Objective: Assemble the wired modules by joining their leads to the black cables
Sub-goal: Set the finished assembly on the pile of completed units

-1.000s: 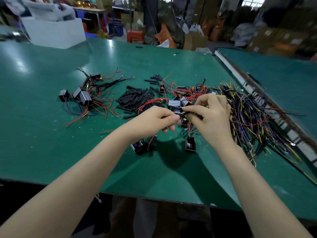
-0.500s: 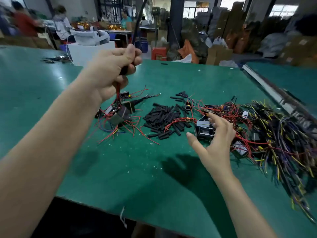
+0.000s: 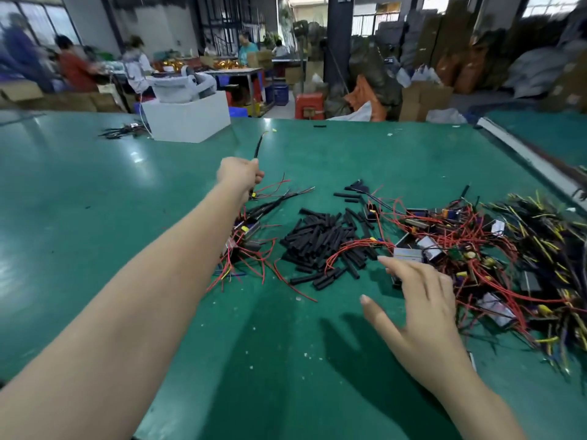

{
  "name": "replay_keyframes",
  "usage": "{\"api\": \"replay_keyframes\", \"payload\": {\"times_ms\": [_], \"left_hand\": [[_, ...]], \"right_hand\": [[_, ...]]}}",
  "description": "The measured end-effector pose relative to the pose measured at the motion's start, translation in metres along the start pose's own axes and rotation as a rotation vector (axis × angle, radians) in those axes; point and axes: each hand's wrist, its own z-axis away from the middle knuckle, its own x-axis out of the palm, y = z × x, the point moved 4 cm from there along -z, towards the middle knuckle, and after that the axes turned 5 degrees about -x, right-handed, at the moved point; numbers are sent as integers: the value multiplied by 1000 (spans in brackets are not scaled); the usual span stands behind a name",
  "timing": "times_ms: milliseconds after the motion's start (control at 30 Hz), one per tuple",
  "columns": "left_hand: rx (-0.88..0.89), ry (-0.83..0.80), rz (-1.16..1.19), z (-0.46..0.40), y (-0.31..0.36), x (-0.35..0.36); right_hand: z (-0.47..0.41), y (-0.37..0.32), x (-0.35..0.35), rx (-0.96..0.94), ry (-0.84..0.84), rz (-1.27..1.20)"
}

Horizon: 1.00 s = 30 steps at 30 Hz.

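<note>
My left hand grips a limp black cable at eleven o'clock; my right hand, fingers spread, hovers over light modules at two o'clock. Grip casings, not thin leads.

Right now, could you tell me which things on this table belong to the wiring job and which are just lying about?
Job: black cable in left hand; finished modules; black sleeves; loose modules under right hand; wire heap.
Lying about: white box; far wire bundle.
</note>
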Motion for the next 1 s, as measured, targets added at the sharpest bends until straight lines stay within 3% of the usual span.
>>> {"api": "replay_keyframes", "payload": {"times_ms": [167,267,400,467,533,600,767,1000], "left_hand": [[46,76,46,-21,23,3],[-81,38,142,-31,30,13],[-229,10,204,-35,-10,32],[-167,88,127,-34,-30,30],[4,214,-1,-37,-34,22],[97,229,-157,-42,-29,14],[-30,130,-686,-48,-40,13],[-58,155,-747,-38,-52,12]], "right_hand": [[3,1,-1,-8,4,-18],[4,3,-2,20,-17,-32],[3,1,4,22,-56,-9],[2,0,5,0,-69,11],[3,1,3,12,-64,18],[3,4,0,32,-41,22],[0,3,0,17,0,44],[3,2,0,27,-12,43]]}}
